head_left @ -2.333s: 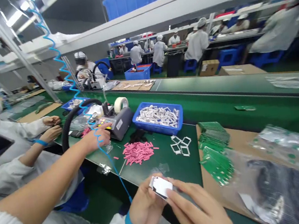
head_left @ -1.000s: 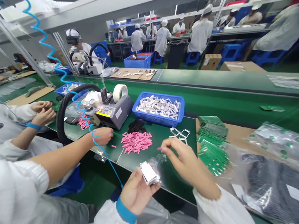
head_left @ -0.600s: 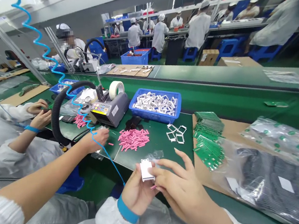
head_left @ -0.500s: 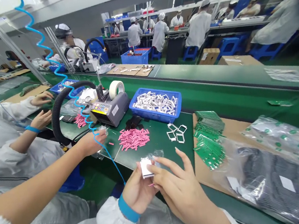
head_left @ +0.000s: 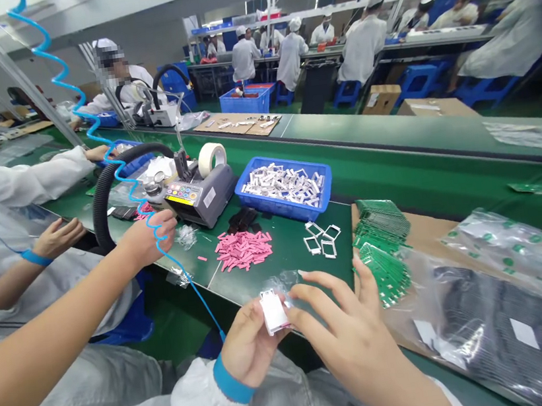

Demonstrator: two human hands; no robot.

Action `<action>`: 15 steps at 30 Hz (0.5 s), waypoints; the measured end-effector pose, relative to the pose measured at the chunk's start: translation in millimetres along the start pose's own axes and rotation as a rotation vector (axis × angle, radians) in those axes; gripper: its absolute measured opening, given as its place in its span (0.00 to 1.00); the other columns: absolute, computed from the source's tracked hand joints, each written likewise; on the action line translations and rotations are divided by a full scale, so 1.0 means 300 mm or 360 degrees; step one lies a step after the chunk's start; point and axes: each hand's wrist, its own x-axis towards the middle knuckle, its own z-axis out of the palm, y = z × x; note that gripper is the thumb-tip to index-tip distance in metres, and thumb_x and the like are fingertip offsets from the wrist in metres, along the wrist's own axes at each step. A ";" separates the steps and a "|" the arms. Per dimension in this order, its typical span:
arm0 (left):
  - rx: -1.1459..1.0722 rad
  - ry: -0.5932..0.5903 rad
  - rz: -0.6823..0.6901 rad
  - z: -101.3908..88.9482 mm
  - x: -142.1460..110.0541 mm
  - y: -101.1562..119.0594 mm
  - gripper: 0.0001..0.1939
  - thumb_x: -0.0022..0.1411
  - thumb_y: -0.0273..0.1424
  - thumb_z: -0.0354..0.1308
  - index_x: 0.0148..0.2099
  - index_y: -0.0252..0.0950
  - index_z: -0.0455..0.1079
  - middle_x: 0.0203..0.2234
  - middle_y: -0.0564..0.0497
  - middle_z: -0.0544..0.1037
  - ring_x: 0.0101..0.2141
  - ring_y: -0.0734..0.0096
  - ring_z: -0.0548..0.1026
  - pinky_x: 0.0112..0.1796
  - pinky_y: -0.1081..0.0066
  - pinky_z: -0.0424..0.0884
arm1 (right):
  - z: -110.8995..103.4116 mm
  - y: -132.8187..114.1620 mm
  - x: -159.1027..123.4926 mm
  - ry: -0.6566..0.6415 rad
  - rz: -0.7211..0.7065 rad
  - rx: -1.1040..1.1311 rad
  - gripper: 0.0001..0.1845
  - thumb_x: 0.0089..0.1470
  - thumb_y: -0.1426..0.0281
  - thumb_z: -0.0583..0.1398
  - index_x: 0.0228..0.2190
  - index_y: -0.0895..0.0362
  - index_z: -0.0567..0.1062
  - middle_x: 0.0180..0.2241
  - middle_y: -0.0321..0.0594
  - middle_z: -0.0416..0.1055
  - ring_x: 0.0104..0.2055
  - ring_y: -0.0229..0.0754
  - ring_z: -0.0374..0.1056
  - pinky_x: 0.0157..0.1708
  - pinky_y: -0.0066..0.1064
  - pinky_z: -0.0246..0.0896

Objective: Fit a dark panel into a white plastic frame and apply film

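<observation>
My left hand (head_left: 250, 345), with a blue band at its wrist, grips a small white plastic frame (head_left: 274, 312) that has a flat white panel in it. My right hand (head_left: 342, 327) meets the right edge of this frame with thumb and index finger, while its other fingers are spread. A sliver of pink shows at that edge; which hand holds it I cannot tell. Just beyond my fingers lies crumpled clear film (head_left: 284, 282). Farther back are a heap of pink strips (head_left: 243, 250) and several loose white frames (head_left: 327, 247).
A blue bin (head_left: 328, 205) holds many white frames, beside a tape dispenser (head_left: 208, 201). Green circuit boards (head_left: 384, 268) and bagged dark parts (head_left: 484, 308) lie right. A co-worker's hand (head_left: 148, 239) reaches in from the left. A coiled blue hose (head_left: 89, 113) hangs down there.
My right fingers have slid off the panel's face to its right edge and spread wider. The white frame has tilted slightly. The co-worker's hand has drawn back left from crumpled clear film on the table.
</observation>
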 end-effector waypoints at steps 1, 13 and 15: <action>0.0014 -0.0014 0.0006 0.003 0.000 0.001 0.18 0.49 0.41 0.66 0.38 0.32 0.76 0.27 0.50 0.75 0.29 0.75 0.70 0.34 0.73 0.66 | 0.005 -0.006 0.002 0.0005 0.0000 0.0021 0.14 0.60 0.76 0.50 0.29 0.56 0.73 0.36 0.39 0.75 0.47 0.48 0.64 0.58 0.61 0.33; -0.0268 0.0185 -0.0048 -0.011 0.012 0.008 0.22 0.41 0.43 0.70 0.39 0.40 0.76 0.34 0.51 0.77 0.38 0.69 0.73 0.43 0.65 0.69 | 0.150 -0.067 -0.054 0.0385 0.0505 0.0392 0.21 0.54 0.55 0.58 0.41 0.58 0.72 0.37 0.45 0.69 0.40 0.48 0.65 0.55 0.52 0.43; -0.0244 0.0146 -0.0016 0.001 0.007 0.001 0.22 0.42 0.43 0.70 0.39 0.40 0.77 0.35 0.50 0.77 0.39 0.68 0.73 0.45 0.64 0.69 | 0.155 -0.073 -0.051 0.0425 0.0596 0.0410 0.16 0.53 0.58 0.60 0.38 0.56 0.71 0.33 0.41 0.70 0.37 0.46 0.66 0.54 0.51 0.43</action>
